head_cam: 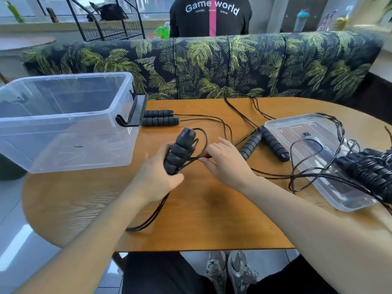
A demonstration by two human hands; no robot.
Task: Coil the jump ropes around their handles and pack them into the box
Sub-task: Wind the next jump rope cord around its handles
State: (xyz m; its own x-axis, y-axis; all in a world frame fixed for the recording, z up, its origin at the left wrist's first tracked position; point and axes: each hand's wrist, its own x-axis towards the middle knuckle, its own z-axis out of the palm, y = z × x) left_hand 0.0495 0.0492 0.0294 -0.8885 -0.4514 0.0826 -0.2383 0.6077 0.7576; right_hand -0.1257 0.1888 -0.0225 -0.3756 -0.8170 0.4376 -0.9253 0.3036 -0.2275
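Note:
My left hand (158, 177) grips a pair of black foam jump-rope handles (180, 149), held upright above the wooden table (212, 209). Thin black rope loops beside the handles and trails down past my left wrist to the table's front edge. My right hand (224, 160) pinches this rope just right of the handles. The clear plastic box (63, 122) stands open at the left. Another pair of handles (160, 117) lies by the box's black latch. A third pair (265, 143) lies crossed in the middle. More black handles (369, 170) lie at the right edge on the clear lid (331, 158).
Loose ropes run tangled over the lid and back over the leaf-print sofa (212, 64) behind the table. A person in a black shirt (210, 15) sits behind the sofa. A black wire rack (110, 22) stands at the back left.

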